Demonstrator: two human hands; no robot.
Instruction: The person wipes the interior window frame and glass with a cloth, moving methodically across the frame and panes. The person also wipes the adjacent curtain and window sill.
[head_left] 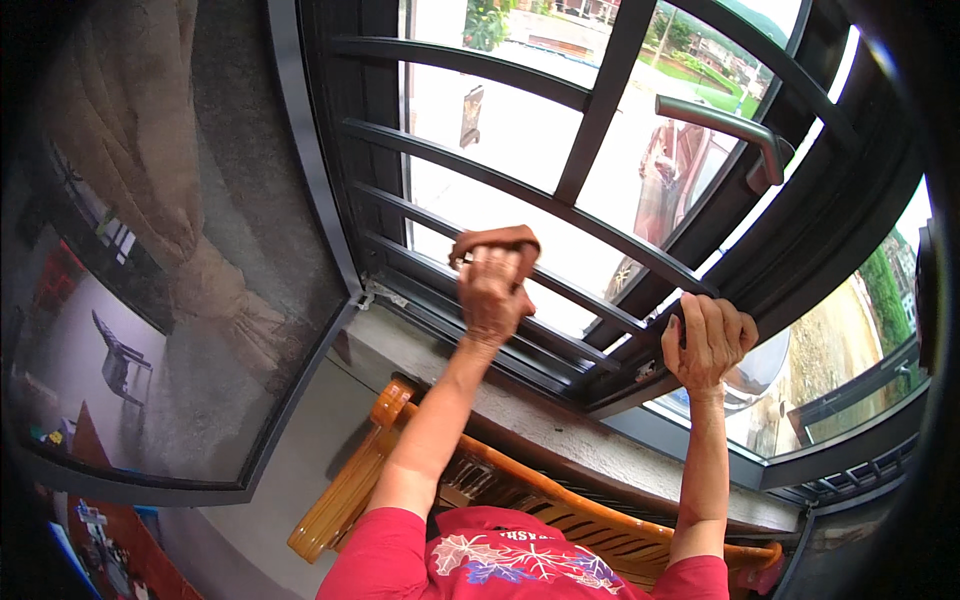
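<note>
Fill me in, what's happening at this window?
A person in a red shirt is at an open window. The left hand presses a brown cloth against one of the dark window bars. The right hand grips the dark window frame at its lower edge, below the lever handle. An orange wooden bench stands under the sill, between the person and the wall.

Two hands are showing: the left hand and the right hand. One brown cloth is showing, and one window handle. One wooden bench is standing below, one curtain is hanging, and one grey chair is reflecting in one open pane.
</note>
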